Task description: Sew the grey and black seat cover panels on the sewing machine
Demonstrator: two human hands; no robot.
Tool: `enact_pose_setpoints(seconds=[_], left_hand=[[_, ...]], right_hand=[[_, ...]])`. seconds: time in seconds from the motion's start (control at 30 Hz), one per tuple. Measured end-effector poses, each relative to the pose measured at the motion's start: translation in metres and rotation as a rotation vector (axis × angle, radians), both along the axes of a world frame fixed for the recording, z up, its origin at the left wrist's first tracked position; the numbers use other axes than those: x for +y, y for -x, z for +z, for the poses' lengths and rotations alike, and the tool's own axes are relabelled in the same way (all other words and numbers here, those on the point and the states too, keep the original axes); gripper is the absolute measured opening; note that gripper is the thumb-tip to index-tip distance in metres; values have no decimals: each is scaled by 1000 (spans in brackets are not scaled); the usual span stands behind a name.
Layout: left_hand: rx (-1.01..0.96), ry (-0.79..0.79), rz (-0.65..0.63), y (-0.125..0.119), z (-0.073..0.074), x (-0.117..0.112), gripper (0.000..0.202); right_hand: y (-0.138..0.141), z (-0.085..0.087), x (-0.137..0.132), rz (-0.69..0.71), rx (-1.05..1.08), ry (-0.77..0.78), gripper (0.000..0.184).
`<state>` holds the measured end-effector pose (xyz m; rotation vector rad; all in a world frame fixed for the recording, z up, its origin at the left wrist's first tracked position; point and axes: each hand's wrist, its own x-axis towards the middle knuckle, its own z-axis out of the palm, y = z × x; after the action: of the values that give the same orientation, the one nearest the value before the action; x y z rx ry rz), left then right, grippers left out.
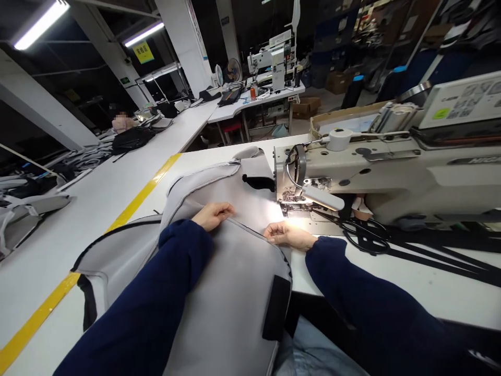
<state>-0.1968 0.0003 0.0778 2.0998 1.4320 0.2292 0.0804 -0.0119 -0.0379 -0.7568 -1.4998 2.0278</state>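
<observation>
A large grey fabric panel [235, 282] with black edging lies on the white table and hangs over its front edge. My left hand [213, 214] rests on a seam of the panel, fingers curled and pressing it down. My right hand [287, 235] pinches the panel's right edge just in front of the needle area [291, 206] of the sewing machine [391, 172], under the machine's lamp. Both arms wear dark blue sleeves.
Black scissors [362, 232] and black straps [430, 256] lie on the table right of my right hand. A yellow line [129, 209] runs along the long table to the left. More sewing machines [274, 57] stand at the back; a person sits far left.
</observation>
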Motion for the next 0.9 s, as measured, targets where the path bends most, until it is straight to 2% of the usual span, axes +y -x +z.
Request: enact_pose_setpoints(seconds=[0.07, 0.3, 0.43, 0.53, 0.63, 0.7, 0.8, 0.9], left_hand=[[42, -31, -31, 3, 3, 2, 30], [188, -317, -241, 15, 10, 5, 28], [244, -412, -313, 13, 6, -2, 35], [337, -552, -311, 12, 7, -17, 32], [448, -754, -250, 25, 14, -43, 27], [505, -851, -175, 44, 20, -69, 35], [566, -850, -6, 89, 24, -120, 48], [610, -796, 213, 148, 14, -182, 53]], right_hand=[[-2, -2, -1, -9, 8, 13, 37], [-7, -9, -4, -22, 23, 27, 37], [-10, -12, -7, -31, 1, 10, 39], [-16, -12, -12, -33, -20, -8, 38], [-26, -12, -21, -27, -32, -31, 39], [-35, -13, -28, -21, -54, -69, 38], [-46, -13, -40, -23, -116, -157, 35], [-48, -9, -53, -67, -232, -322, 33]])
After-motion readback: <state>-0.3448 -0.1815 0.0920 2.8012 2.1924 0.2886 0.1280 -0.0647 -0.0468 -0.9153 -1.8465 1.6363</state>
